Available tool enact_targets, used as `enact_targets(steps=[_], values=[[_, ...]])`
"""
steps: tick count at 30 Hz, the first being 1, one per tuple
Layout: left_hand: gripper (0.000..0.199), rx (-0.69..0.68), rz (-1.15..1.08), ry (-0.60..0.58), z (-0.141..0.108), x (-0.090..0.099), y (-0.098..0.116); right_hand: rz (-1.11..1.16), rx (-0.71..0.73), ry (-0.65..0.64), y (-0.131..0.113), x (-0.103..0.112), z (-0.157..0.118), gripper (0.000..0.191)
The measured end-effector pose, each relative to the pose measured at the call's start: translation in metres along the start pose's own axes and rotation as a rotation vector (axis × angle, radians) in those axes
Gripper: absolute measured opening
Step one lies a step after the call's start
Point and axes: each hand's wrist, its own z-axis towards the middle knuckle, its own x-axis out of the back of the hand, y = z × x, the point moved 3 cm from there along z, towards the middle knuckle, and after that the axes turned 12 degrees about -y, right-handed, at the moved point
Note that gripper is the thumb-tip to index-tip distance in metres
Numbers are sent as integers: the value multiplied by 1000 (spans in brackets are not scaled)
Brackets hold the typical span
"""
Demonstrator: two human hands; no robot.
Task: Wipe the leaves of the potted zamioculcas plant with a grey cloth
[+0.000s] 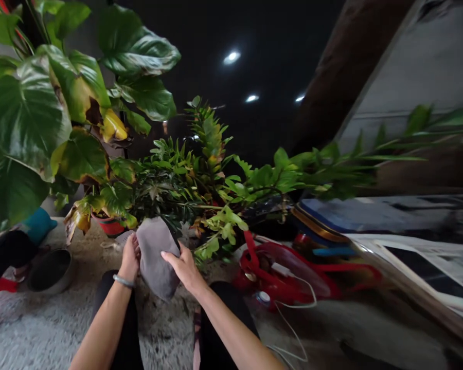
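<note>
Above my knees I hold a flat grey cloth-like piece with rounded ends, tilted upright; its exact kind does not show. My left hand grips its left edge, fingers curled partly behind it, a pale band on the wrist. On the opposite edge is my right hand, the thumb lying across the front face and the other fingers hidden behind. A small whitish tag-like thing shows just beyond my left hand.
Large-leaved plants and lower leafy plants stand ahead. A red pot and a grey bowl lie left. At right are a red bag with a white cable and stacked flat items. Another person's dark sleeve shows far left.
</note>
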Motion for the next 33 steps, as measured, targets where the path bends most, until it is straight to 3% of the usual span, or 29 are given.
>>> enact_targets(steps=[2,5,7,10,13,15,16,19,22,25,28,30,31,33], values=[[23,-42,15,12,-26,3,-2,-49,80,-7,-13,0,1,32],[44,-16,89,-107,-61,-2,-13,-76,161,-15,-26,-7,5,30],[54,17,150,-109,-74,-4,-20,-112,219,-74,-30,-12,8,23],[58,-57,212,-50,-80,-6,-18,-178,347,-112,-33,-6,18,21],[58,-91,286,-23,-80,-17,6,-123,315,163,-23,25,42,32],[58,-142,376,-49,-78,-36,36,14,163,321,-7,41,61,49],[58,-188,427,-76,-75,-49,52,108,84,336,2,44,69,57],[55,-341,549,-187,-57,-93,96,393,-57,172,22,35,89,60],[50,-298,654,-296,-33,-118,104,526,-57,-36,32,20,97,40],[44,-98,840,-446,-28,-103,77,564,-54,-60,42,23,98,32],[43,197,999,-657,-53,-69,52,591,-84,-18,54,38,99,27],[43,321,1029,-740,-73,-60,53,618,-119,6,59,47,99,26],[45,308,1026,-734,-79,-63,60,631,-138,13,61,49,99,26],[54,144,1005,-641,-80,-82,82,663,-156,5,62,50,98,24]])
